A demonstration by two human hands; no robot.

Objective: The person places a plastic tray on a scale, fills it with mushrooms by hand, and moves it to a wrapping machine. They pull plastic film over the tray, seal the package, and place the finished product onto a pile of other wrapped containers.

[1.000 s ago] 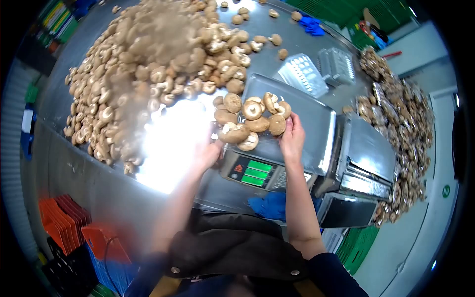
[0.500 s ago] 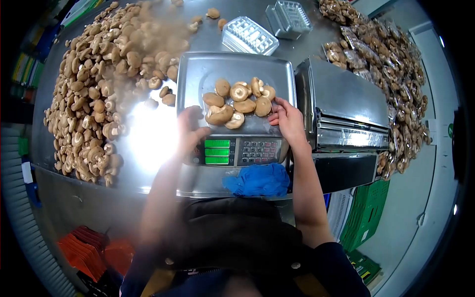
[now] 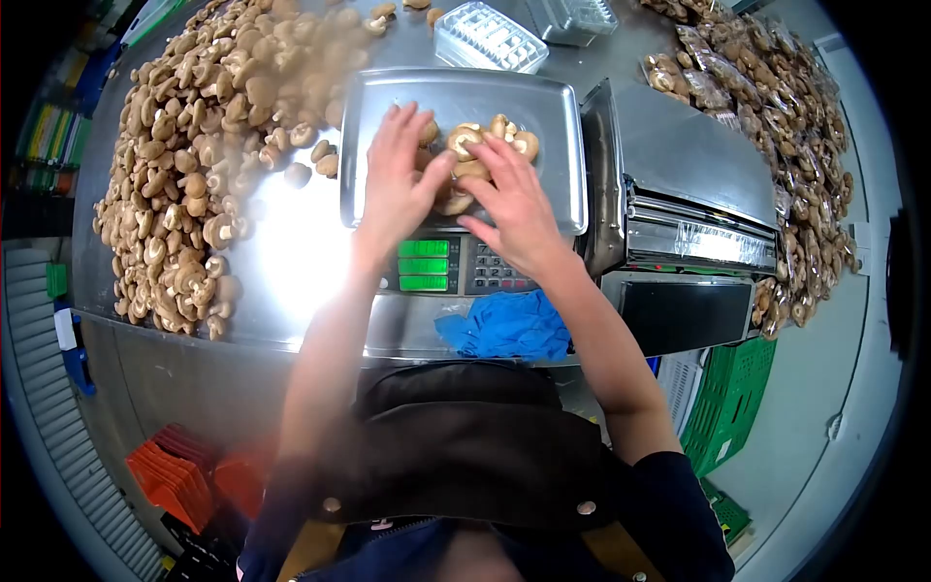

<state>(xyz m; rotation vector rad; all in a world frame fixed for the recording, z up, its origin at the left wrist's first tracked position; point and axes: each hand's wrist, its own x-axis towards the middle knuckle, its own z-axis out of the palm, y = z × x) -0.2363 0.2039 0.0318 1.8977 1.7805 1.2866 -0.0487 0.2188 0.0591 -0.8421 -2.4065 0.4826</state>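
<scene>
Several brown shiitake mushrooms (image 3: pixel 465 142) lie grouped on the steel pan (image 3: pixel 548 116) of a weighing scale. A faint clear edge shows around them; most of a container, if there is one, is hidden. My left hand (image 3: pixel 398 179) is over the left side of the group, fingers stretched out and thumb apart, covering some mushrooms. From the right, my right hand (image 3: pixel 519 204) reaches over the group, with spread fingers touching the mushrooms on top. Below the pan, the scale's green display (image 3: pixel 424 265) is lit, and the keypad (image 3: pixel 490 267) is partly covered by my right hand.
A large heap of loose mushrooms (image 3: pixel 170 184) covers the table's left side. Clear plastic trays (image 3: pixel 490 39) stand behind the scale. At right are a wrapping machine (image 3: pixel 689 165) and many wrapped mushroom packs (image 3: pixel 795 145). A crumpled blue glove or cloth (image 3: pixel 514 325) lies in front.
Both hands have moved from the sides of the mushroom group to over it, now covering part of it. The view has shifted slightly, so the scale sits higher in the picture.
</scene>
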